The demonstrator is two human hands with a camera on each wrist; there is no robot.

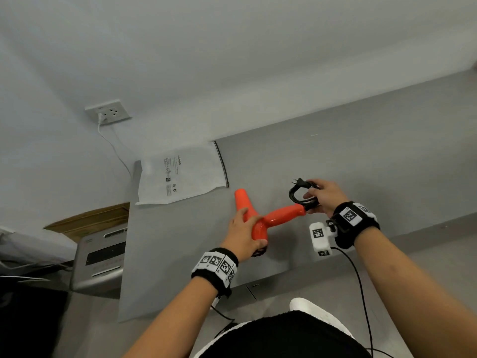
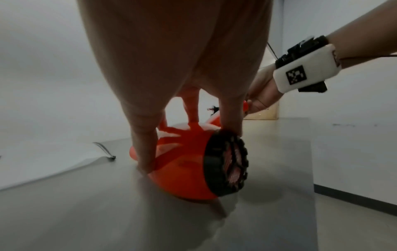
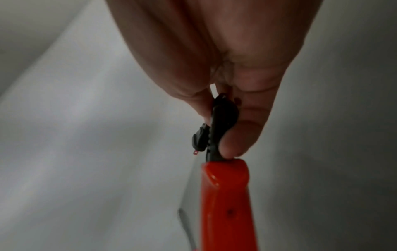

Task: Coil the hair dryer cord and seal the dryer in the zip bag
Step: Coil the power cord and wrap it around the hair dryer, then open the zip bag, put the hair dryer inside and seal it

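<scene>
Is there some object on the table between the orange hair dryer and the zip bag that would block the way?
Nothing visible does. Only bare table lies between the hair dryer and the zip bag. The left hand holds the dryer's body, the right hand grips the coiled cord at the handle end.

Table (image 1: pixel 361 151): set against the wall, in front of the person.
Zip bag (image 1: pixel 180 174): flat on the table's far left corner, overhanging the left edge; zip edge on its right.
Hair dryer (image 1: pixel 273 218): on the table, nearer than the bag and just right of it; barrel towards the bag, handle reaching right.
Left hand (image 1: pixel 242 236): on the dryer's body, fingers down both sides.
Cord (image 1: pixel 300 195): coiled at the handle's right end, inside the right hand (image 1: pixel 326 196); plug (image 1: pixel 300 182) protruding on the far side.
Wall socket (image 1: pixel 108 112): on the wall, beyond and left of the bag.
Machine (image 1: pixel 103 259): left of the table, lower down; cardboard box (image 1: pixel 90 220) behind it.
</scene>
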